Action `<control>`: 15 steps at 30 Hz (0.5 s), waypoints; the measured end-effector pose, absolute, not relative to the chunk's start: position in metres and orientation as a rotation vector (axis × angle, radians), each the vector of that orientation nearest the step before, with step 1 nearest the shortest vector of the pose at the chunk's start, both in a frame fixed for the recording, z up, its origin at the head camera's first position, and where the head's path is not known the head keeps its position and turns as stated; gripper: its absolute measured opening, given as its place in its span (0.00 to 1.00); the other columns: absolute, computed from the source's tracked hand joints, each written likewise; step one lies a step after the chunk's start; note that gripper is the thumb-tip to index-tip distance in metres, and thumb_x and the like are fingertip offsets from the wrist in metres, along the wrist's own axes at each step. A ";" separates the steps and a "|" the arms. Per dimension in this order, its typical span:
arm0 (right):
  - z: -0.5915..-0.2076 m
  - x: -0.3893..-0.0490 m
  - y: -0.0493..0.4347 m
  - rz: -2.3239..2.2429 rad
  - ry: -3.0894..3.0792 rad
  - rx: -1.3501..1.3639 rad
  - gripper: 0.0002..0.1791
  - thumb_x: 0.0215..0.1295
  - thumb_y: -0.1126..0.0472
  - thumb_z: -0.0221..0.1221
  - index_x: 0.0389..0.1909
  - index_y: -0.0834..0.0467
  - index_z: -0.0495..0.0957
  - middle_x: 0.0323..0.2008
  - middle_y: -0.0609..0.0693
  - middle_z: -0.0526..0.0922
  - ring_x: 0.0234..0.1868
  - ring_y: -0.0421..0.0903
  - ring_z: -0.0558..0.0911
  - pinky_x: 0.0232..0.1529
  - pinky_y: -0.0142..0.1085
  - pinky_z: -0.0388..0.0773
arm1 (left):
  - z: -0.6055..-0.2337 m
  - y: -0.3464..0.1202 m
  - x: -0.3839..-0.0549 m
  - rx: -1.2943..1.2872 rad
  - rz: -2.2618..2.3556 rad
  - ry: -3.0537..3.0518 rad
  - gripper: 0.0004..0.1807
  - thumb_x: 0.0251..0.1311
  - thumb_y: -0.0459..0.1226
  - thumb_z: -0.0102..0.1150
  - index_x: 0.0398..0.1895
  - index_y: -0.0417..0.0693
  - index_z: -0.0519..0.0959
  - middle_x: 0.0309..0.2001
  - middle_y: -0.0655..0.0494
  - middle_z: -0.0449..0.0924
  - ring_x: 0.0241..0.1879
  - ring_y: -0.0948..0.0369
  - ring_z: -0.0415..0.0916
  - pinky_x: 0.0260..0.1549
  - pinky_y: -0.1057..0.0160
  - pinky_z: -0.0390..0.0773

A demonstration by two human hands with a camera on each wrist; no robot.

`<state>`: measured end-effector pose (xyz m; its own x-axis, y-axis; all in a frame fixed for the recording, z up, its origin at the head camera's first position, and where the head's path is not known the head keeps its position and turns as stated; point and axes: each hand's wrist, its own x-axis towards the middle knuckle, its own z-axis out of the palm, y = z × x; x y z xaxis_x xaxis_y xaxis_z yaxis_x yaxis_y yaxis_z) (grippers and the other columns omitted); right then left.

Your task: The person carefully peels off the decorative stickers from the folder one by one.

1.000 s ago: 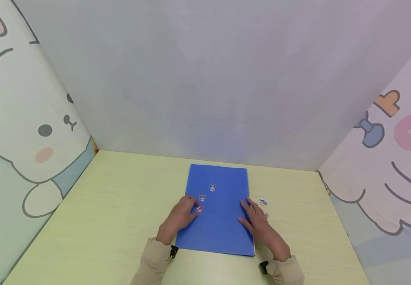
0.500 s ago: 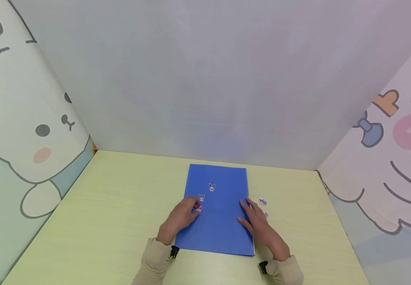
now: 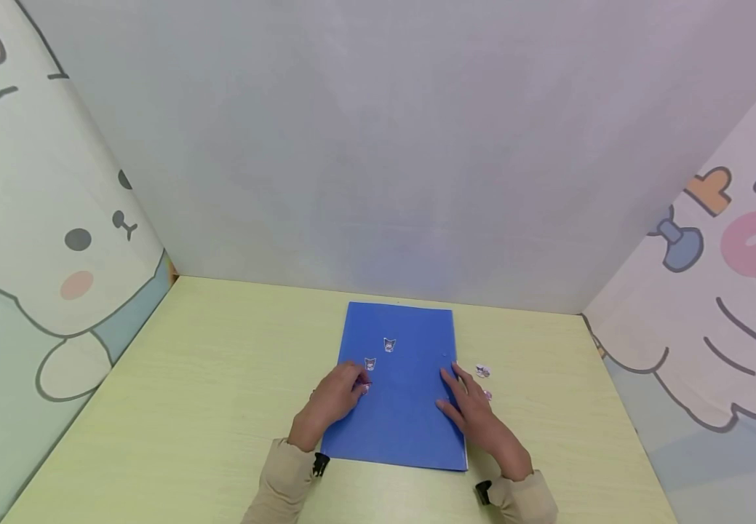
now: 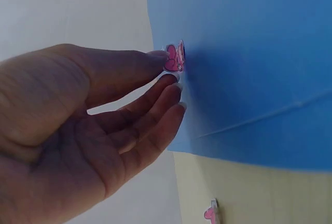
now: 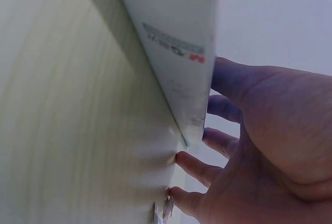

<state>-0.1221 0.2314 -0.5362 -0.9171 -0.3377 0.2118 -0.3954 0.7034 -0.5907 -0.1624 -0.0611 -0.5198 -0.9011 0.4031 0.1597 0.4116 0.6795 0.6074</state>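
Observation:
A blue file folder (image 3: 410,429) lies flat on the table, its white printed side (image 5: 174,47) facing the right wrist camera. At its left edge, my left hand (image 3: 335,395) pinches a small pink cartoon sticker (image 4: 174,59) between thumb and fingertips, close over the blue cover. The sticker looks bent, and the fingers partly cover it. Just above that hand, one cartoon sticker (image 3: 369,364) lies on the cover, with a second sticker (image 3: 388,345) farther up and to the right. My right hand (image 3: 479,418) rests with spread fingers over the folder's right edge.
Beyond the right hand's fingers, a sticker (image 3: 483,371) lies on the pale wooden table (image 3: 233,349), and another sticker (image 3: 487,395) shows partly beside the hand. A grey back wall (image 3: 378,182) and cartoon-printed side panels (image 3: 76,306) surround the table.
The pink sticker in the left fingers has turned and tilted, so less of its face shows in the head view. Both hands stay nearly in place, and the right hand keeps its pose.

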 end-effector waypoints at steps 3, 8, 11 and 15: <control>-0.536 -0.122 0.231 0.999 -2.817 0.610 0.31 0.71 0.67 0.61 0.71 0.73 0.65 0.70 0.77 0.59 0.68 0.80 0.60 0.59 0.76 0.59 | -0.521 -0.061 -0.163 -0.698 -1.039 -2.861 0.05 0.63 0.26 0.65 0.37 0.40 0.79 0.36 0.51 0.78 0.35 0.56 0.74 0.38 0.55 0.80; -0.539 -0.123 0.232 1.002 -2.808 0.609 0.31 0.72 0.66 0.61 0.71 0.72 0.65 0.70 0.77 0.59 0.69 0.80 0.60 0.60 0.77 0.59 | -0.522 -0.061 -0.164 -0.703 -1.046 -2.853 0.05 0.63 0.26 0.66 0.37 0.40 0.79 0.35 0.51 0.79 0.35 0.57 0.75 0.37 0.56 0.80; -0.542 -0.124 0.233 0.982 -2.783 0.627 0.31 0.72 0.64 0.61 0.71 0.72 0.65 0.69 0.76 0.60 0.67 0.80 0.62 0.57 0.76 0.60 | -0.522 -0.061 -0.164 -0.711 -1.051 -2.835 0.05 0.63 0.26 0.66 0.37 0.39 0.80 0.34 0.50 0.79 0.34 0.56 0.75 0.37 0.56 0.80; -0.547 -0.124 0.235 0.945 -2.750 0.659 0.31 0.72 0.62 0.61 0.70 0.71 0.66 0.68 0.76 0.61 0.65 0.79 0.63 0.54 0.75 0.63 | -0.522 -0.060 -0.165 -0.719 -1.050 -2.799 0.03 0.64 0.24 0.64 0.37 0.38 0.80 0.35 0.49 0.80 0.35 0.55 0.77 0.37 0.54 0.81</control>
